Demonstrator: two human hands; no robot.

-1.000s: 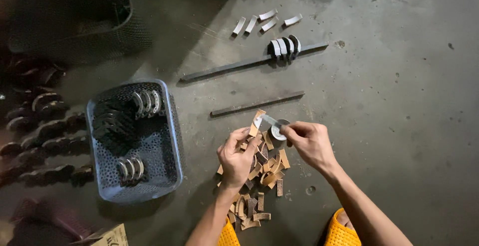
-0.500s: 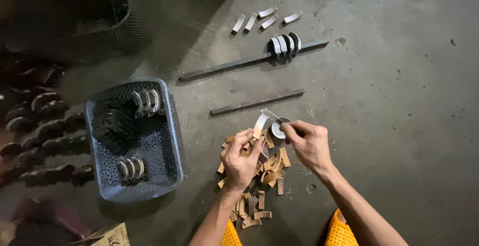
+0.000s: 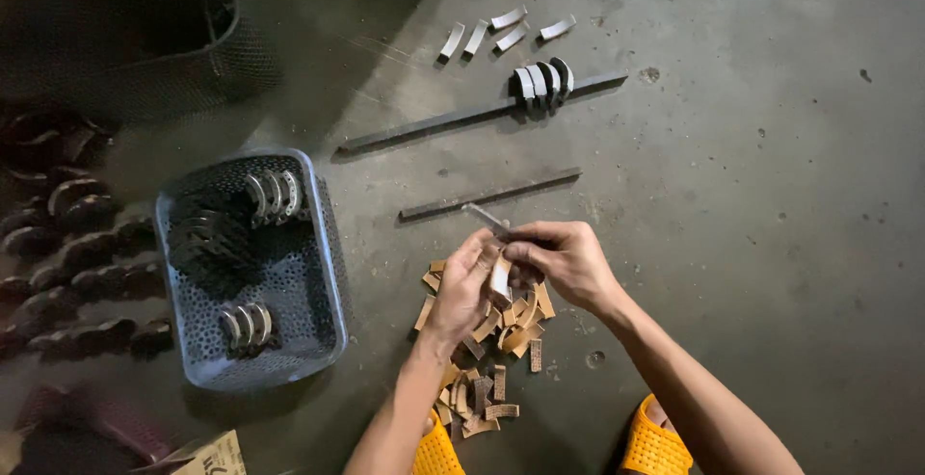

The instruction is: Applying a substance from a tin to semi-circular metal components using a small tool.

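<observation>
a small curved brown strip (image 3: 500, 280), likely light, stiff and a bit brittle, best pinched at its edges, sits between both hands. left hand (image 3: 461, 292) curls round it; right hand (image 3: 564, 261) pinches a thin metal tool (image 3: 485, 218). a strip pile (image 3: 487, 359) lies below, a perforated basket (image 3: 328, 273) beside it.

Bare concrete floor (image 3: 771, 244) open to the right, blue basket (image 3: 328, 273) close left, metal bar (image 3: 491, 194) just ahead
</observation>
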